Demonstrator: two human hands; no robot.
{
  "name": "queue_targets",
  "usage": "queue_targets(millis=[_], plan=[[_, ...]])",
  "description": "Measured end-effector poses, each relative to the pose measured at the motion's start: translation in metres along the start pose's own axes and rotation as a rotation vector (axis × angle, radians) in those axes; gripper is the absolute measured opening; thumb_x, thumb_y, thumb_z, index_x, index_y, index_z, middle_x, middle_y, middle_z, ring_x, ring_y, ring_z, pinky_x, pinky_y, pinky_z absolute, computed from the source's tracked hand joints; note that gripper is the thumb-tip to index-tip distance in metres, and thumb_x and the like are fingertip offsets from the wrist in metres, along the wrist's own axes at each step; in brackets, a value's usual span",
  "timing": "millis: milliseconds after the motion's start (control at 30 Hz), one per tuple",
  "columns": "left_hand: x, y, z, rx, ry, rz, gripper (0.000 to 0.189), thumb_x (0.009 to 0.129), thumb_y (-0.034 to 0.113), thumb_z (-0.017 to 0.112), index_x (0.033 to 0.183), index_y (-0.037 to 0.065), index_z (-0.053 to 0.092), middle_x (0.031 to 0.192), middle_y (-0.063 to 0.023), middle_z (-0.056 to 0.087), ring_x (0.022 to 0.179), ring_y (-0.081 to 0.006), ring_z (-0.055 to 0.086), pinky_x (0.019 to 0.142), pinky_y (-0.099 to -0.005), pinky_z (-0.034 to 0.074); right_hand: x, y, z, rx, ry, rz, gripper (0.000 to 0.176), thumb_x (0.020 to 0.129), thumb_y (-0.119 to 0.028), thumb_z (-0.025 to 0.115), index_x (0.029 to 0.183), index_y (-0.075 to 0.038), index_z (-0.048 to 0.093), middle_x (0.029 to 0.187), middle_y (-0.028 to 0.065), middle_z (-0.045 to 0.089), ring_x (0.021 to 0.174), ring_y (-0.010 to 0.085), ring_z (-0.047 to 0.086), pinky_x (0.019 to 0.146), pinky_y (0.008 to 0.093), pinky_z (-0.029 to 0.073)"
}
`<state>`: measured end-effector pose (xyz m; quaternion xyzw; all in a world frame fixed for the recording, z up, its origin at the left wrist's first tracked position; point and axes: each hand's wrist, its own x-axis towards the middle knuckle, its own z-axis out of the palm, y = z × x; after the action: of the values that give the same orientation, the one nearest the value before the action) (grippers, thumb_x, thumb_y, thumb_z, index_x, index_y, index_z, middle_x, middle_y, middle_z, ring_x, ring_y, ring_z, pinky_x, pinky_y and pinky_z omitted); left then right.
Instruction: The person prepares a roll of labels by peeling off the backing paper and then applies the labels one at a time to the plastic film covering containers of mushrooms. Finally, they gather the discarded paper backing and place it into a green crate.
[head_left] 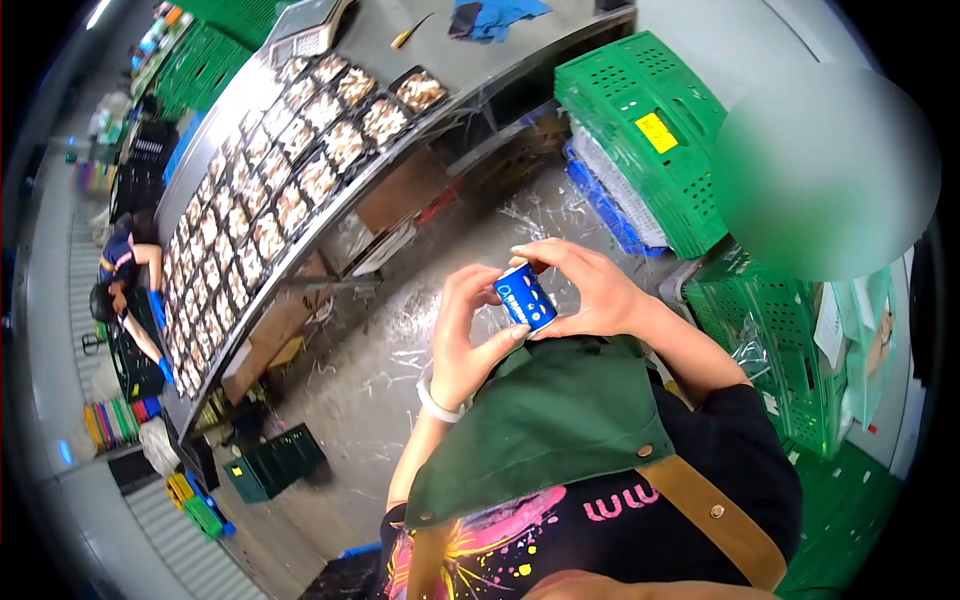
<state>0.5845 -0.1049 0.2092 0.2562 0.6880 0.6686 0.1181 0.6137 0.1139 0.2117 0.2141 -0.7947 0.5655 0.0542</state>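
Note:
A small blue can-shaped container point(524, 297) with white lettering and pale round pictures is held in front of my chest. My left hand point(466, 335) grips its left side, thumb near the lower end and fingers near the upper end. From the right, my right hand point(592, 290) closes round it, with fingers at the top and the thumb at the bottom. The container is tilted. Directly below both hands is the green apron point(560, 420) I wear.
Several black trays of mushrooms point(290, 205) cover a long metal table point(460, 85) at left. Behind it another person point(125, 260) in blue gloves reaches toward the trays. Green crates point(640, 130) stand at right. A dark green crate point(275, 463) sits on the floor.

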Motion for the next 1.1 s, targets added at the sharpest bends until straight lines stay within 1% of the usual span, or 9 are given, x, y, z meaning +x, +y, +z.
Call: queue_targets(millis=[133, 267, 333, 600, 833, 900, 933, 1000, 1100], plan=[[-0.027, -0.003, -0.015, 0.195, 0.152, 0.001, 0.05, 0.073, 0.013, 0.08, 0.116, 0.0, 0.06, 0.114, -0.0145, 0.058, 0.102, -0.0266, 0.056, 0.087, -0.0357, 0.046, 0.009, 0.006, 0.03, 0.007, -0.109, -0.03, 0.091, 0.064, -0.024, 0.087, 0.14, -0.006, 0.041, 0.124, 0.0134, 0.058, 0.108, 0.0277, 0.062, 0.094, 0.0393, 0.049], [-0.044, 0.004, -0.03, 0.331, 0.101, -0.008, 0.042, 0.074, 0.01, 0.079, 0.111, 0.0, 0.063, 0.108, -0.0138, 0.061, 0.098, -0.0263, 0.059, 0.086, -0.0357, 0.048, 0.014, 0.001, 0.036, 0.014, -0.264, 0.003, 0.092, 0.065, -0.032, 0.086, 0.141, -0.007, 0.04, 0.121, 0.0154, 0.059, 0.108, 0.0307, 0.062, 0.093, 0.0407, 0.05], [-0.049, 0.006, -0.031, 0.244, 0.002, -0.104, 0.041, 0.072, 0.009, 0.08, 0.109, 0.001, 0.064, 0.106, -0.0134, 0.062, 0.094, -0.0256, 0.062, 0.082, -0.0344, 0.05, 0.012, 0.007, 0.038, 0.001, -0.316, 0.015, 0.094, 0.065, -0.036, 0.085, 0.142, -0.008, 0.04, 0.117, 0.016, 0.061, 0.107, 0.0328, 0.062, 0.092, 0.0424, 0.049], [-0.058, -0.008, -0.014, 0.022, 0.023, -0.29, 0.039, 0.069, 0.005, 0.084, 0.102, 0.0, 0.064, 0.101, -0.0088, 0.064, 0.093, -0.0195, 0.064, 0.078, -0.0318, 0.058, 0.002, 0.015, 0.025, 0.162, -0.487, 0.054, 0.09, 0.063, -0.03, 0.087, 0.139, -0.007, 0.042, 0.114, 0.0162, 0.06, 0.107, 0.0345, 0.06, 0.092, 0.044, 0.047], [-0.054, -0.013, -0.001, 0.011, 0.051, -0.299, 0.038, 0.068, 0.005, 0.085, 0.1, 0.001, 0.064, 0.1, -0.0079, 0.064, 0.09, -0.0192, 0.064, 0.076, -0.0313, 0.058, -0.002, 0.021, 0.013, 0.208, -0.496, 0.064, 0.087, 0.063, -0.025, 0.087, 0.136, -0.007, 0.045, 0.114, 0.0163, 0.06, 0.106, 0.0342, 0.06, 0.09, 0.0428, 0.048], [-0.059, -0.02, -0.003, 0.208, -0.061, -0.095, 0.038, 0.067, 0.004, 0.085, 0.099, 0.0, 0.064, 0.1, -0.0079, 0.063, 0.089, -0.0188, 0.063, 0.075, -0.0308, 0.058, -0.003, 0.021, 0.011, 0.217, -0.516, 0.086, 0.086, 0.063, -0.024, 0.087, 0.136, -0.007, 0.045, 0.114, 0.0161, 0.06, 0.106, 0.034, 0.06, 0.09, 0.0425, 0.048], [-0.061, -0.019, 0.0, 0.209, -0.055, -0.098, 0.038, 0.067, 0.004, 0.085, 0.099, 0.0, 0.064, 0.1, -0.0079, 0.063, 0.089, -0.0188, 0.063, 0.075, -0.0308, 0.058, -0.003, 0.021, 0.011, 0.226, -0.525, 0.086, 0.085, 0.063, -0.024, 0.086, 0.136, -0.007, 0.046, 0.113, 0.0159, 0.06, 0.105, 0.0337, 0.06, 0.09, 0.0422, 0.048], [-0.064, -0.016, 0.008, -0.045, 0.062, -0.268, 0.038, 0.067, 0.002, 0.084, 0.099, -0.001, 0.063, 0.101, -0.008, 0.063, 0.09, -0.0186, 0.061, 0.075, -0.0305, 0.059, -0.004, 0.021, 0.011, 0.236, -0.535, 0.085, 0.085, 0.063, -0.023, 0.086, 0.135, -0.007, 0.046, 0.112, 0.0156, 0.059, 0.104, 0.0333, 0.06, 0.09, 0.042, 0.048], [-0.061, -0.008, 0.014, -0.077, 0.105, -0.287, 0.037, 0.068, 0.001, 0.083, 0.098, -0.002, 0.063, 0.101, -0.0083, 0.062, 0.091, -0.0184, 0.061, 0.076, -0.0305, 0.06, -0.006, 0.021, 0.01, 0.236, -0.528, 0.042, 0.084, 0.063, -0.023, 0.086, 0.135, -0.007, 0.046, 0.111, 0.0153, 0.06, 0.102, 0.0325, 0.061, 0.09, 0.0416, 0.049]])
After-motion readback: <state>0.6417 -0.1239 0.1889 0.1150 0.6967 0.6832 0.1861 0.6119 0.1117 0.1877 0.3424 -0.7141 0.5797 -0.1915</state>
